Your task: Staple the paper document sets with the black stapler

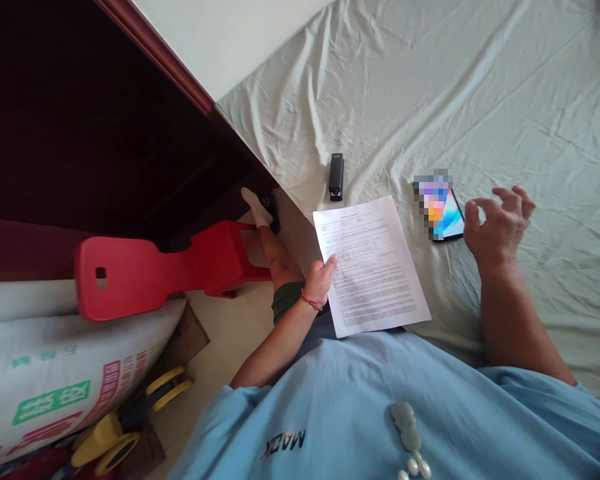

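My left hand grips the left edge of a printed sheet of paper, its thumb on top and its fingers hidden underneath. Whether more sheets lie under the top one I cannot tell. Just beyond the paper's upper edge lies a black stapler on the pale bedsheet. To the right of the paper, a smartphone rests with its screen lit and partly blurred out. My right hand is raised beside the phone's right edge, fingers bent and apart, holding nothing.
The wrinkled bedsheet covers the surface ahead and to the right. Dark wooden furniture stands at the left. Below it are a red plastic chair, a large printed white sack and a yellow-wheeled toy on the floor.
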Tool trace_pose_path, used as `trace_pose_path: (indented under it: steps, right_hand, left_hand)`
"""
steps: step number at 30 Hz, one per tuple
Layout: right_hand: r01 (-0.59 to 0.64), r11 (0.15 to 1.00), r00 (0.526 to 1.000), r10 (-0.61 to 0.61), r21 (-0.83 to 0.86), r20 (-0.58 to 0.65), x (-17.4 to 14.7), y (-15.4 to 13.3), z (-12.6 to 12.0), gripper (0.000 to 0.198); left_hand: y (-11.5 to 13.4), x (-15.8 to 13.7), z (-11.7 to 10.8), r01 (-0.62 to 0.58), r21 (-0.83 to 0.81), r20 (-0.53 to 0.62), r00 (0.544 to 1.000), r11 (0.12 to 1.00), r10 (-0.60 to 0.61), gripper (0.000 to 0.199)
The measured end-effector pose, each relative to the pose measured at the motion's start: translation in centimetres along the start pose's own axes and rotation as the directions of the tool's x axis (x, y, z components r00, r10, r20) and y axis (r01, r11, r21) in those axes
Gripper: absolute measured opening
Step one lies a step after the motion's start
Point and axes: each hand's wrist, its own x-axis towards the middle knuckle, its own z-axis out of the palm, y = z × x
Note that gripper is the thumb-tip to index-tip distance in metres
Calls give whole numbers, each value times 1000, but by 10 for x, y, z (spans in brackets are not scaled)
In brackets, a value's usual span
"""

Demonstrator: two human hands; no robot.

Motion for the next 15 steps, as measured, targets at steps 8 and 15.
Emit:
trace_pose_path:
  steps: [8, 15]
  right_hand:
    - [80, 991, 991, -68, 108, -114, -4, -7, 3, 29]
    - [146, 981, 988, -137, 127, -75, -9, -13, -1, 28]
  left_hand:
    - [1, 0, 2, -1, 11, 12, 1000, 1000, 1, 78]
    - [1, 0, 3, 6, -12, 12, 1000, 1000, -6, 77]
